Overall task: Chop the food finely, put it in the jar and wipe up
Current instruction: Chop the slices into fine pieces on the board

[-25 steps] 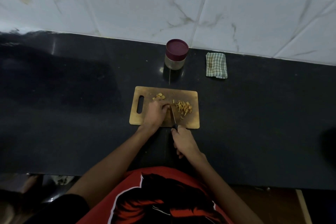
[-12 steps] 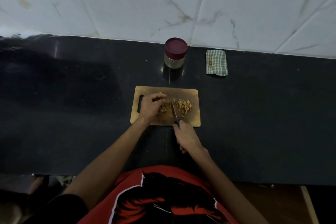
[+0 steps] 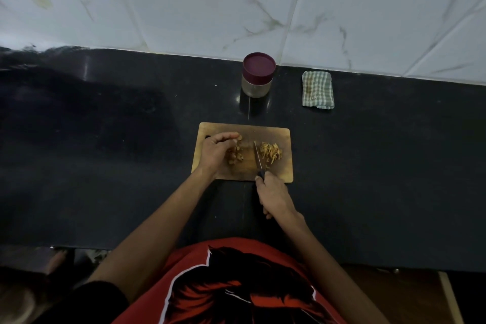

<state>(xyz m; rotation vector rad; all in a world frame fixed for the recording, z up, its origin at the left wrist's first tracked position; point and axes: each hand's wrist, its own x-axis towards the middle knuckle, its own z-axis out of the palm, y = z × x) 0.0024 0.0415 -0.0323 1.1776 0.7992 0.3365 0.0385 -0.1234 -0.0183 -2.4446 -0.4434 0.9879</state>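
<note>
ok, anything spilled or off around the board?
Nothing stands out. All food sits on the cutting board, none on the counter. Jar upright and lidded, cloth folded by the wall.

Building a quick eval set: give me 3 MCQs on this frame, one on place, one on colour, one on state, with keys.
1. Where does the checked cloth lie?
A. on the chopping board
B. on the counter, right of the jar
C. under the jar

2. What colour is the jar lid?
A. maroon
B. yellow
C. white

3. What is the right hand doing?
A. resting open on the counter
B. holding the cloth
C. gripping the knife handle

Key: 1 B, it sits by the wall beside the jar, off the chopping board. 2 A, the closed lid is dark maroon. 3 C, fingers wrap the handle, with the blade over the board between the two food piles.
</note>
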